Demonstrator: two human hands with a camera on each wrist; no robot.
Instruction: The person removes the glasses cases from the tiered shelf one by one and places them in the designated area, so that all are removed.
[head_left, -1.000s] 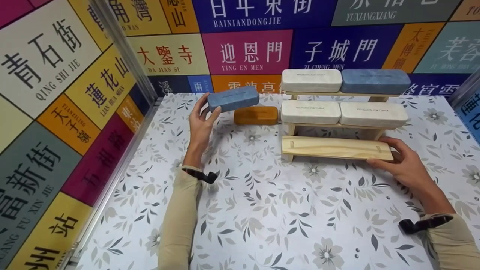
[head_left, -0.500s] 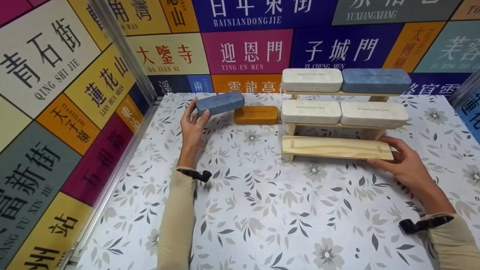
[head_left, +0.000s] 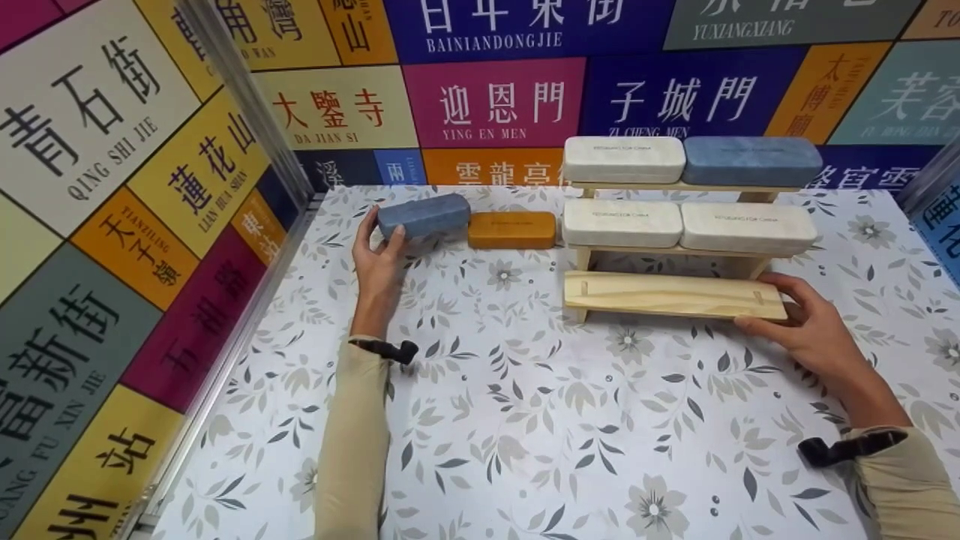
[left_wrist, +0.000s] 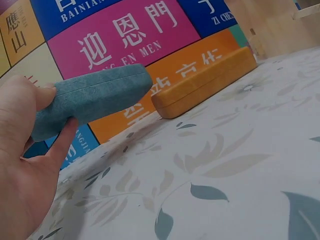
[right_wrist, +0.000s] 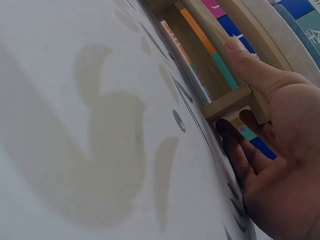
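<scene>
My left hand (head_left: 377, 259) grips a blue glasses case (head_left: 424, 214) by its left end. In the left wrist view the case (left_wrist: 100, 95) is held tilted, just above the table, with the thumb on one side and fingers on the other. Right beside it an orange glasses case (head_left: 512, 230) lies on the table. My right hand (head_left: 817, 330) holds the right end of the lowest shelf of a wooden tiered stand (head_left: 675, 295). In the right wrist view, thumb and fingers lie around the shelf's end and leg (right_wrist: 230, 102).
On the stand's top tier sit a white glasses case (head_left: 624, 160) and a blue one (head_left: 753, 161). Two white cases (head_left: 748, 227) fill the middle tier. A flower-patterned cloth (head_left: 525, 420) covers the table. Printed panels (head_left: 495, 103) stand behind and at the left.
My left hand has carried the blue glasses case left and down, from above the orange case to beside it. My right hand has stayed on the stand.
</scene>
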